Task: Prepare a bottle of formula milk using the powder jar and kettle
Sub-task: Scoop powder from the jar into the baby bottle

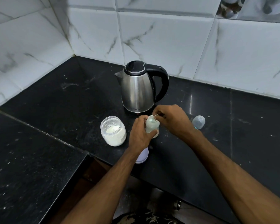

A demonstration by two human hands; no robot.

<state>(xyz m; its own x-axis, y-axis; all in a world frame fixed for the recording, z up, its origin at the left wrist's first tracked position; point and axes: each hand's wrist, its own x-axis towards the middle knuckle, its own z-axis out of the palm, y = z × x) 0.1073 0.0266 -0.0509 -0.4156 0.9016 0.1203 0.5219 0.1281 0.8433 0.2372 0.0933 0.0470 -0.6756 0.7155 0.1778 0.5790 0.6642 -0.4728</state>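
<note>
A small feeding bottle (pixel 152 126) with whitish liquid stands open on the black counter (pixel 55 102). My left hand (pixel 140 133) is wrapped around its body. My right hand (pixel 170 118) pinches a thin spoon (pixel 155 117) whose tip dips into the bottle's mouth. To the left of the bottle is the open glass powder jar (pixel 113 131), partly filled with white powder. Just behind my hands stands the steel kettle (pixel 138 89), lid down, with its black handle pointing right.
The bottle's clear cap (pixel 199 121) lies on its side to the right of my right hand. A pale round lid (pixel 142 156) lies under my left wrist near the counter's front edge. Marble-patterned tiled walls close the corner behind and to the left.
</note>
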